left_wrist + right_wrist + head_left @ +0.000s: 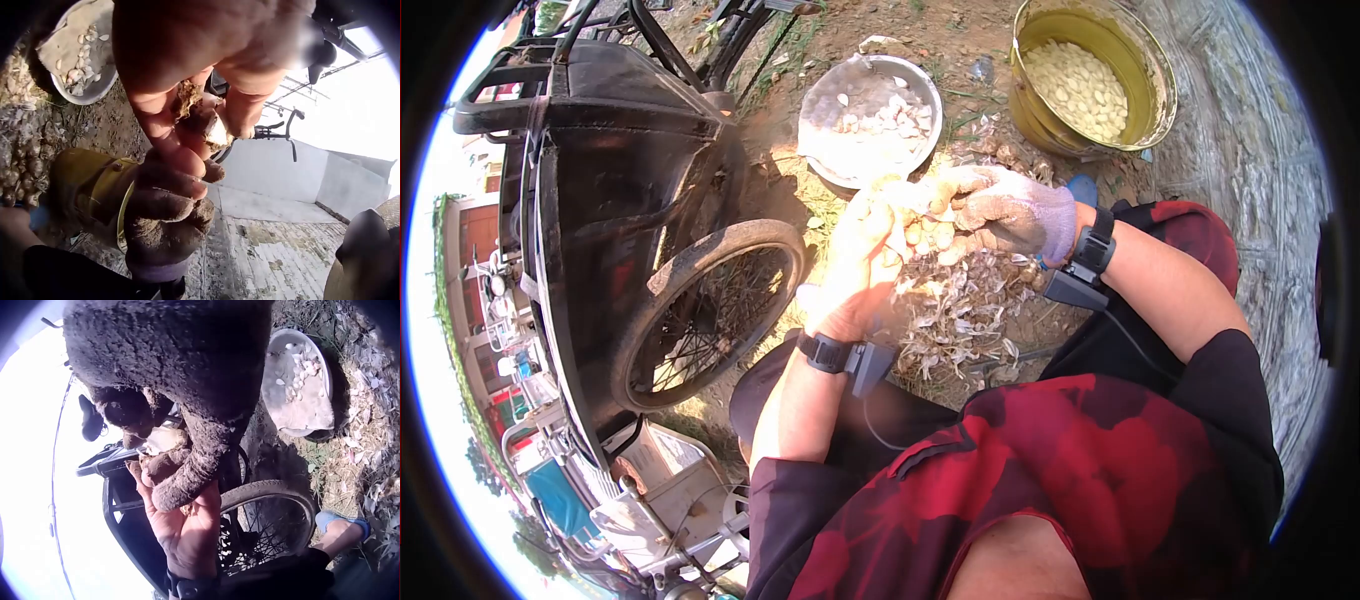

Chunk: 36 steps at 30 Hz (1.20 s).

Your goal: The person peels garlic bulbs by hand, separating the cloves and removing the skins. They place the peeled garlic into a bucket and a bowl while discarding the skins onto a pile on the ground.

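The bare left hand (860, 245) (200, 56) (187, 540) pinches a partly peeled garlic bulb (217, 132) (164, 440), its white flesh showing beside brown, papery skin. The right hand (1010, 210) (165, 219) (169, 369), in a soiled glove, meets it at the garlic with curled fingers that grip the same bulb. Both hands are raised just below a metal basin (933, 110) in the head view. Pale cloves (900, 118) lie on a cloth inside that basin. Glare and the fingers hide part of the bulb.
A yellow bucket (1030, 110) of pale peeled cloves (1080, 90) stands at the upper right. Dry husks (965, 315) cover the ground below the hands. At the left is a black cart (620, 150) with a spoked wheel (640, 330).
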### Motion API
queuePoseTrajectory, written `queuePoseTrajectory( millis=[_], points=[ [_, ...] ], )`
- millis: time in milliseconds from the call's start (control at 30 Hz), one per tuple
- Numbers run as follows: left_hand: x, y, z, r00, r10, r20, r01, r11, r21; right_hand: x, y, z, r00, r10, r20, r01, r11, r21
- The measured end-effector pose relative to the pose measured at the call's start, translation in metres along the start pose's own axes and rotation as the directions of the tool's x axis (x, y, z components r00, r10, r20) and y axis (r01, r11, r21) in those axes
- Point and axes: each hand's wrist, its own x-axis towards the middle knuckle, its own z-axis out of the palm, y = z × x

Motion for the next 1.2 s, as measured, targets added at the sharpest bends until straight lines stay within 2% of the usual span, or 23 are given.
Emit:
queuePoseTrajectory(
  millis=[67,100,133,167,233,267,300,400,567,633,767,800,867,900,933,967,1000,1033,1067,1100,1133,1167,1200],
  points=[
    [0.0,0.003,-0.001,1.0,0.024,0.001,-0.024,1.0,0.014,-0.003,0.009,-0.009,0.993,-0.097,0.072,0.108,0.981,-0.164],
    [0.0,0.005,-0.002,0.999,0.035,0.003,-0.035,0.999,0.02,-0.005,-0.005,0.0,0.992,0.126,0.004,-0.124,0.968,0.22],
    [0.0,0.007,-0.002,0.999,0.046,0.005,-0.046,0.999,0.027,-0.007,-0.014,0.006,0.936,0.352,0.026,-0.302,0.76,0.575],
    [0.0,0.009,-0.002,0.998,0.057,0.007,-0.058,0.998,0.033,-0.007,-0.017,0.004,0.936,0.352,0.027,-0.302,0.761,0.575],
    [0.001,0.013,0.0,0.997,0.081,0.008,-0.082,0.996,0.047,-0.006,-0.022,-0.002,0.951,0.304,0.064,-0.309,0.909,0.28],
    [0.001,0.014,0.002,0.996,0.09,0.011,-0.09,0.994,0.056,-0.003,-0.02,0.001,0.942,0.321,-0.096,-0.304,0.939,0.161],
    [0.001,0.014,0.007,0.996,0.083,0.013,-0.083,0.995,0.06,-0.001,-0.017,0.0,0.943,0.319,-0.1,-0.3,0.939,0.167],
    [0.0,0.006,0.023,0.981,0.19,-0.041,-0.141,0.84,0.523,0.007,-0.007,-0.011,0.916,0.342,-0.21,-0.347,0.938,0.013],
    [0.0,-0.006,0.039,0.986,0.156,-0.062,-0.09,0.803,0.589,0.003,-0.016,0.004,0.916,0.342,-0.21,-0.386,0.893,-0.232],
    [0.003,-0.011,0.035,0.981,0.193,-0.003,-0.152,0.78,0.607,0.003,-0.005,0.005,0.965,0.097,-0.244,-0.172,0.935,-0.309],
    [0.003,-0.003,0.041,0.98,0.175,-0.096,-0.062,0.722,0.689,0.004,0.014,-0.007,0.95,-0.168,-0.261,0.072,0.937,-0.341],
    [0.003,-0.001,0.047,0.982,0.169,-0.081,-0.094,0.819,0.565,0.003,0.008,-0.005,0.951,-0.168,-0.259,0.073,0.937,-0.34],
    [0.003,0.005,0.051,0.983,0.144,-0.111,-0.087,0.909,0.407,0.0,-0.007,0.0,0.973,0.116,-0.197,-0.085,0.984,0.157],
    [0.005,0.007,0.048,0.983,0.148,-0.111,-0.091,0.909,0.407,-0.001,-0.004,-0.003,0.974,0.115,-0.194,-0.086,0.984,0.154],
    [0.005,0.01,0.043,0.988,0.144,-0.049,-0.125,0.953,0.275,-0.002,0.003,-0.01,0.968,-0.223,-0.12,0.16,0.906,-0.392],
    [0.005,0.011,0.04,0.989,0.146,0.013,-0.147,0.98,0.138,-0.001,0.01,-0.014,0.88,-0.459,0.119,0.366,0.498,-0.786],
    [0.0,0.014,0.044,0.996,0.089,-0.019,-0.088,0.993,0.074,0.006,0.011,-0.01,0.879,-0.47,0.08,0.391,0.615,-0.685],
    [0.0,0.015,0.04,0.996,0.092,-0.021,-0.09,0.993,0.074,0.006,0.007,-0.01,0.879,-0.469,0.084,0.393,0.614,-0.684],
    [0.0,0.018,0.033,0.998,0.068,0.014,-0.068,0.997,0.044,0.003,0.0,-0.012,0.953,-0.274,-0.133,0.234,0.938,-0.256],
    [0.001,0.02,0.026,0.998,0.043,0.05,-0.044,0.999,0.016,0.002,-0.005,-0.012,0.976,0.016,-0.217,0.044,0.962,0.27],
    [0.0,0.021,0.022,0.994,0.047,0.095,-0.042,0.998,-0.056,0.005,-0.003,-0.013,0.897,-0.429,-0.103,0.333,0.81,-0.482],
    [0.0,0.019,0.02,0.994,0.05,0.093,-0.045,0.997,-0.057,0.006,-0.006,-0.013,0.898,-0.428,-0.099,0.333,0.81,-0.482],
    [0.0,0.02,0.026,0.995,0.088,0.039,-0.091,0.992,0.087,0.007,-0.01,-0.014,0.949,-0.081,-0.305,0.067,0.996,-0.055]
  ],
)
